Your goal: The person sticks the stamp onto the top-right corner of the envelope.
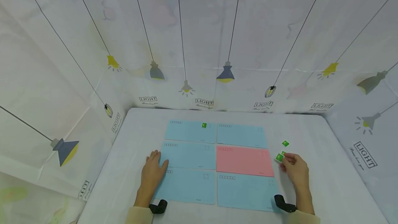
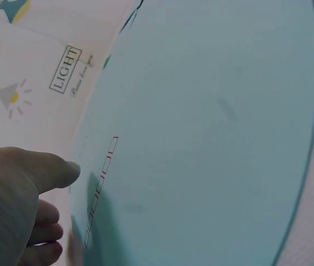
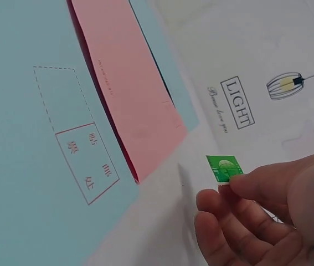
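My right hand [image 1: 295,170] pinches a small green postage stamp [image 3: 223,167] between thumb and fingers, just right of the pink envelope [image 1: 244,161]. Another green stamp [image 1: 285,143] lies on the table beyond it, and part of one more shows by the fingertips. My left hand [image 1: 151,174] rests with fingers extended at the left edge of the blue envelopes, its thumb near the printed boxes of one blue envelope [image 2: 201,144]. A green stamp [image 1: 204,125] sits near the upper right corner of the far left blue envelope [image 1: 186,132].
Blue envelopes surround the pink one in two columns, including the near left one [image 1: 189,187], the near right one [image 1: 245,193] and the far right one [image 1: 239,136]. They lie on a white table [image 1: 339,189]. A lamp-patterned curtain [image 1: 199,44] stands behind and at the sides.
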The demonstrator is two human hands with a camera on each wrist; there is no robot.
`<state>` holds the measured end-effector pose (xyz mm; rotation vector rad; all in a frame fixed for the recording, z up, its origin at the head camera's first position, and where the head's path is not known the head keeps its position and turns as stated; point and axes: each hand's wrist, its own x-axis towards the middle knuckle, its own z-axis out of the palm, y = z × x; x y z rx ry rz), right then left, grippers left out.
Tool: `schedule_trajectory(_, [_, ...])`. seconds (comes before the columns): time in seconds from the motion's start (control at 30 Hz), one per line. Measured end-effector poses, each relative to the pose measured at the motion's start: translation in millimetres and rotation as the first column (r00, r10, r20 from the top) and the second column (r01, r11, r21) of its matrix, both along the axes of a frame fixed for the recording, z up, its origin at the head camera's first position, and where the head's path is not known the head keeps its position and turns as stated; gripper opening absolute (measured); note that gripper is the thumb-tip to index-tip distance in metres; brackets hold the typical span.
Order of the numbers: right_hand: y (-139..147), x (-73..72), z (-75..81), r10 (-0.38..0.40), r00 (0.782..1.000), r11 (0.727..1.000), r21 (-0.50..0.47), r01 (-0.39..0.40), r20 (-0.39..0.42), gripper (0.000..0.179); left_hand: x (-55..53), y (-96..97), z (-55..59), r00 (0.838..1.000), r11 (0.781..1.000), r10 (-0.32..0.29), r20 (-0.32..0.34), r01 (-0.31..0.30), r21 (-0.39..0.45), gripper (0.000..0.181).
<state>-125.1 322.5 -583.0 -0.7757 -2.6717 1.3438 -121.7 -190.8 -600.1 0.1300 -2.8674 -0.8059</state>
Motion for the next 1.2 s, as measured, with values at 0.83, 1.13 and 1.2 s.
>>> schedule_trajectory(0.83, [-29,-15.2,2.2,-0.001,0.996,0.999,-0.034,-0.002,-0.087,0.031,8.0,-2.3,-14.9,1.000,0.999,0.011,-0.015,-0.011,0.033,0.056])
schedule_trajectory(1.13, [-47,-27.2,2.6,0.033,0.993,0.999,-0.026,-0.036,-0.114,0.031,8.3,-2.3,-17.7,0.999,0.993,0.033,-0.032,-0.029,0.112,0.056])
schedule_trajectory(1.2, [-52,-30.0,3.0,0.054,0.990,0.998,-0.033,-0.059,-0.132,0.030,8.3,-2.8,-17.8,0.999,0.991,0.039,-0.035,-0.034,0.133,0.056])
